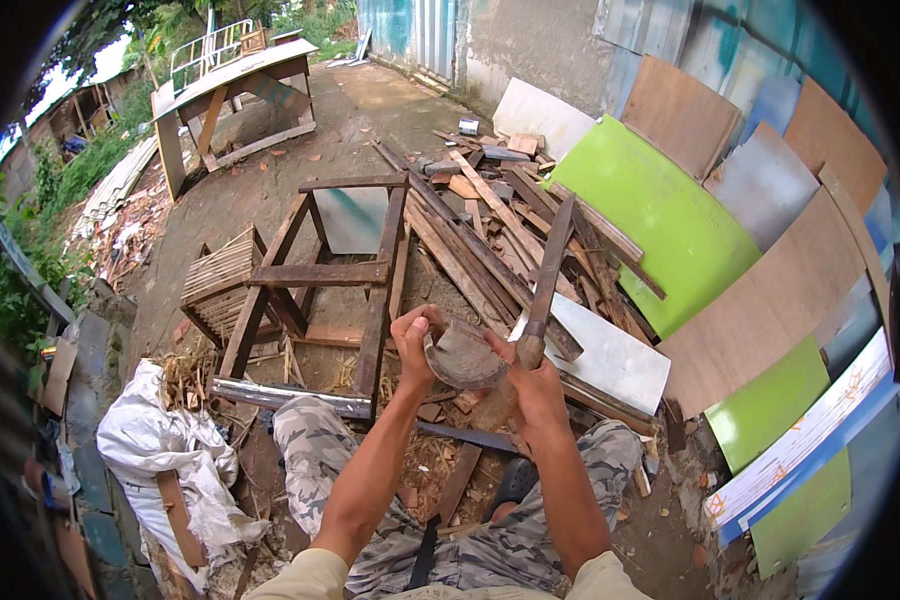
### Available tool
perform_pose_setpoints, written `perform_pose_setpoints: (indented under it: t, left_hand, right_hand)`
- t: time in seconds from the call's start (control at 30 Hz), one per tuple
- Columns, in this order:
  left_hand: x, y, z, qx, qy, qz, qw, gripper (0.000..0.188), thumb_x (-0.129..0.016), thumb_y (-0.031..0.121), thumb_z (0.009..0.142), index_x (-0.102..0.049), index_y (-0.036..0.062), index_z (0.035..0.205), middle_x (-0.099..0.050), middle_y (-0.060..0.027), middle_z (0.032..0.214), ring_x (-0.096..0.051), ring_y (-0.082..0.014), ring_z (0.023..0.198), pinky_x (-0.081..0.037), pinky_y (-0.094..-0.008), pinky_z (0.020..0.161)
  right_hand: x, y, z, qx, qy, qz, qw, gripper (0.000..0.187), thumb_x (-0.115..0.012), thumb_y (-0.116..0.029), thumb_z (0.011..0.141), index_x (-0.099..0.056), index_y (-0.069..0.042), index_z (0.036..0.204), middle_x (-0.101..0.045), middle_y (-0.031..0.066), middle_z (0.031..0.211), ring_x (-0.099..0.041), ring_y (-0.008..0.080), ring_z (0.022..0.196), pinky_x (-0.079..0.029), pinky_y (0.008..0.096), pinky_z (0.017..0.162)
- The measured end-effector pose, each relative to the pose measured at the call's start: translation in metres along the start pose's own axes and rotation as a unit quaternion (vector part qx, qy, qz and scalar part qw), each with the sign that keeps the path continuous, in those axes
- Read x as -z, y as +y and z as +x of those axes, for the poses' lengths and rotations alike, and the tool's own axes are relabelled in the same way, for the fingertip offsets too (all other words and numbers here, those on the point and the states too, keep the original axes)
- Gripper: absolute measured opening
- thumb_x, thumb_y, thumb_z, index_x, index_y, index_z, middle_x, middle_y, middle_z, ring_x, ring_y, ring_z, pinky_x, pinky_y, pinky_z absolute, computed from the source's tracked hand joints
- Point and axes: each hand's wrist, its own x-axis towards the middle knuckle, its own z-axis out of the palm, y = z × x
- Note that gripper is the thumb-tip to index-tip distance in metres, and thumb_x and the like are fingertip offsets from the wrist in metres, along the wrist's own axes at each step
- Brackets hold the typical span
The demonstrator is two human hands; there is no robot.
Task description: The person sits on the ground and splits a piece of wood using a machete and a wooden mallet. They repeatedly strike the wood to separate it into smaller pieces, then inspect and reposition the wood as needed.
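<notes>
The left hand (417,345) pinches the left edge of a curved, grey-brown piece (465,358), which sits between the hands, its long side running crosswise. The right hand (542,395) is wrapped around the wooden handle of a big knife (552,270); the blade points up and away, leaning slightly right. The piece's right end lies just beside the right thumb, perhaps touching it. Of containers, a white sack (165,430) slumps at lower left, its contents hidden, and a small can (468,127) stands beyond the wood pile (485,272), its inside unreadable.
</notes>
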Motion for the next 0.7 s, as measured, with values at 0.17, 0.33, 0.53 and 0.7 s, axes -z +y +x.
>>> perform_pose_setpoints:
  t: [0.17, 0.33, 0.53, 0.7]
  left_hand:
    - [-0.003, -0.010, 0.031, -0.060, -0.019, 0.054, 0.997, 0.053, -0.047, 0.045, 0.089, -0.037, 0.0005, 0.061, -0.035, -0.0042, 0.058, -0.032, -0.0144, 0.055, -0.024, -0.0329, 0.052]
    - [0.024, -0.059, 0.059, -0.080, -0.044, 0.174, 0.981, 0.050, -0.036, 0.043, 0.094, -0.035, 0.0008, 0.068, -0.032, -0.0062, 0.065, -0.030, -0.0176, 0.061, -0.025, -0.0371, 0.059]
    - [0.042, -0.094, 0.016, 0.033, -0.036, 0.141, 0.989, 0.045, -0.032, 0.040, 0.097, -0.037, 0.0024, 0.073, -0.034, -0.0051, 0.068, -0.029, -0.0162, 0.065, -0.026, -0.0369, 0.062]
    - [0.038, -0.080, -0.013, 0.069, 0.027, 0.083, 0.994, 0.042, -0.039, 0.036, 0.097, -0.041, 0.0023, 0.072, -0.037, -0.0021, 0.070, -0.034, -0.0144, 0.068, -0.030, -0.0343, 0.063]
  right_hand:
    - [-0.002, -0.022, -0.008, 0.082, -0.029, 0.045, 0.995, 0.043, -0.078, -0.027, 0.085, -0.054, 0.001, 0.107, -0.045, 0.0220, 0.146, -0.050, 0.0289, 0.129, -0.062, 0.0439, 0.082]
    - [-0.009, -0.023, 0.012, 0.053, -0.010, 0.049, 0.997, 0.041, -0.079, -0.025, 0.085, -0.053, -0.001, 0.106, -0.040, 0.0215, 0.150, -0.046, 0.0298, 0.133, -0.061, 0.0455, 0.086]
    - [0.007, 0.021, 0.009, -0.009, 0.004, 0.100, 0.995, 0.034, -0.080, -0.014, 0.083, -0.052, -0.005, 0.100, -0.039, 0.0225, 0.150, -0.053, 0.0257, 0.126, -0.062, 0.0435, 0.083]
    - [0.006, 0.043, -0.003, 0.022, 0.019, 0.091, 0.995, 0.025, -0.075, -0.004, 0.085, -0.054, -0.005, 0.097, -0.046, 0.0203, 0.145, -0.062, 0.0190, 0.110, -0.059, 0.0335, 0.082]
